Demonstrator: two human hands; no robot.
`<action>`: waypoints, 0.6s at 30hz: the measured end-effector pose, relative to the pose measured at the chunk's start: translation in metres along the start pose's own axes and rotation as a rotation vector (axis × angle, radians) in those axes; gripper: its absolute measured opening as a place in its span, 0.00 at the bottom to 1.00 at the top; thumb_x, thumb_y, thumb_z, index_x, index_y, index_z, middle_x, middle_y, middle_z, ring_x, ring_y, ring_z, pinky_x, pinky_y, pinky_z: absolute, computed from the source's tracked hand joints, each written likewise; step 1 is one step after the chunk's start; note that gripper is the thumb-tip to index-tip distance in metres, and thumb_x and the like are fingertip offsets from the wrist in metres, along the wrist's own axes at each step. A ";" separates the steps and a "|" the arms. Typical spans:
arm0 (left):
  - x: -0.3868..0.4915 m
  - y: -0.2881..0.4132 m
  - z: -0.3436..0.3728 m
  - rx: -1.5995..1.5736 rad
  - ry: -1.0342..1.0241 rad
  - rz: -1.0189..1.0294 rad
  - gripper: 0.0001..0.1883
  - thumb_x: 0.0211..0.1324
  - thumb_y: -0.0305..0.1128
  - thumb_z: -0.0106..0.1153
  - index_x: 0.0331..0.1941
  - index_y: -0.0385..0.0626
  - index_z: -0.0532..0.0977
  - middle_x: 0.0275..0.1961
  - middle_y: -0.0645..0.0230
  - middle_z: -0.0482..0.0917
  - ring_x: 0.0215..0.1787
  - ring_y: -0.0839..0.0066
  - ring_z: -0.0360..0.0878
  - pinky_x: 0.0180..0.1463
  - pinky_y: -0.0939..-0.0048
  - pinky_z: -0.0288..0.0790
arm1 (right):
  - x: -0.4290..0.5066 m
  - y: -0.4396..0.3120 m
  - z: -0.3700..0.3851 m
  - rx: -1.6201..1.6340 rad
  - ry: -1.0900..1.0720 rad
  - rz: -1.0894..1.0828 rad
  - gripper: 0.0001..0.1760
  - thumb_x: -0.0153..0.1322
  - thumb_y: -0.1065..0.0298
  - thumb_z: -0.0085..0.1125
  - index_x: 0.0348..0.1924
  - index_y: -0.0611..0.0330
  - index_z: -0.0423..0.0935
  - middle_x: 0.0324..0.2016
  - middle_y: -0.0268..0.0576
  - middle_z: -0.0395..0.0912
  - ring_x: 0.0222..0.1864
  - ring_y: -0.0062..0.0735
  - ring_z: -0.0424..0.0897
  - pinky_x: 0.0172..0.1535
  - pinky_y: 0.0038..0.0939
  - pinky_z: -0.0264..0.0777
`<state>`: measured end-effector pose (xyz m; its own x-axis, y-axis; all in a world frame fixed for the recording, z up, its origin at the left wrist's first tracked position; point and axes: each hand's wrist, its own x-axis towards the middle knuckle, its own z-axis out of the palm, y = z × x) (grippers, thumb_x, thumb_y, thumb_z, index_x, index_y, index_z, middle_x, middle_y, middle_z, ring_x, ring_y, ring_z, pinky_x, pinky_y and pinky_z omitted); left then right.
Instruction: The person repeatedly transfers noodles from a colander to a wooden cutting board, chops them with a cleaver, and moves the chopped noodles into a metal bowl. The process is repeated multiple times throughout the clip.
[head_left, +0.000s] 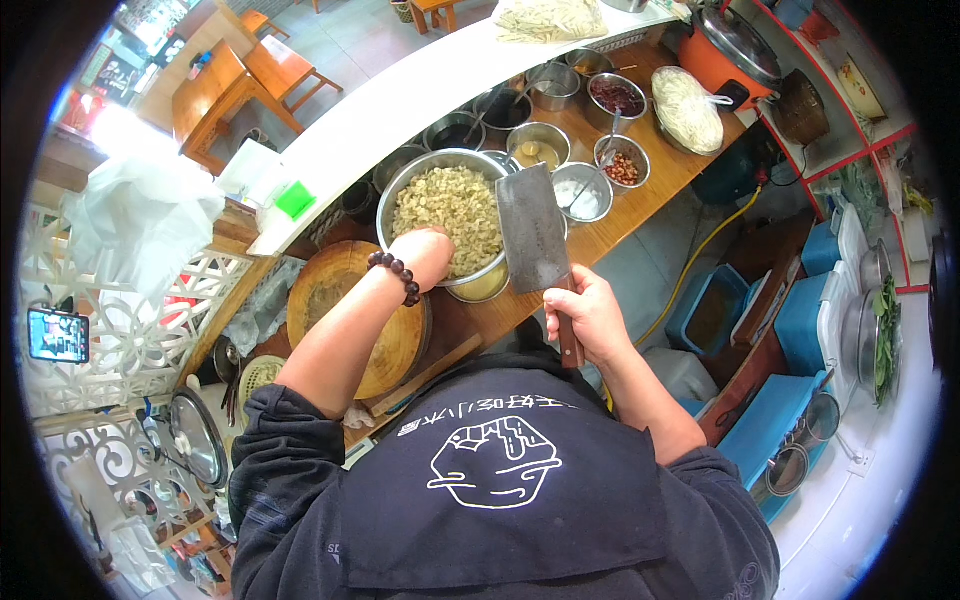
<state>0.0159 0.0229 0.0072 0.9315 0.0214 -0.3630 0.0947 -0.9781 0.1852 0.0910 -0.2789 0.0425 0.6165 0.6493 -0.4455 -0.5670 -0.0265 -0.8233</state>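
A large metal bowl (385, 217) full of chopped pale yellow-green vegetable pieces (450, 202) stands on the wooden counter. Over its near left part is my left hand (424, 255), its fingers hidden against the pieces, so what they hold does not show. Dark beads circle that wrist. My right hand (589, 311) grips the brown wooden handle of a Chinese cleaver (532, 225). The broad blade points away from me, held up at the bowl's right edge and partly covering it. Left of the bowl, below my left forearm, lies a round wooden chopping block (322, 292).
Metal bowls with a white powder (592, 199), nuts (624, 171) and dark red sauce (616, 95) stand beyond the cleaver. A bag of noodles (686, 112) sits near an orange cooker (731, 56). A white ledge (360, 124) borders the counter's far side. Blue bins (814, 315) are at right.
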 end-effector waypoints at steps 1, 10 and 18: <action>0.003 -0.003 0.006 0.030 -0.003 0.007 0.10 0.62 0.35 0.63 0.37 0.41 0.86 0.45 0.52 0.85 0.51 0.49 0.85 0.57 0.50 0.79 | 0.000 0.000 0.000 -0.002 0.002 0.001 0.05 0.75 0.76 0.63 0.42 0.63 0.75 0.27 0.39 0.79 0.22 0.25 0.80 0.25 0.30 0.80; -0.005 0.001 -0.028 -0.145 0.110 -0.001 0.08 0.62 0.31 0.61 0.38 0.40 0.85 0.44 0.54 0.86 0.52 0.49 0.84 0.58 0.51 0.78 | -0.002 -0.001 -0.004 0.013 0.007 -0.009 0.05 0.75 0.76 0.63 0.42 0.63 0.75 0.27 0.38 0.79 0.22 0.25 0.80 0.25 0.30 0.80; -0.008 -0.006 -0.022 -0.303 0.397 0.012 0.07 0.67 0.31 0.62 0.40 0.44 0.87 0.44 0.55 0.88 0.49 0.51 0.85 0.56 0.52 0.78 | 0.001 -0.002 0.002 -0.016 0.006 -0.020 0.05 0.75 0.76 0.63 0.41 0.64 0.75 0.26 0.39 0.78 0.22 0.25 0.79 0.25 0.29 0.79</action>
<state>0.0162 0.0331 0.0292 0.9894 0.1448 0.0052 0.1258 -0.8760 0.4657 0.0918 -0.2765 0.0440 0.6306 0.6455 -0.4309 -0.5458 -0.0259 -0.8375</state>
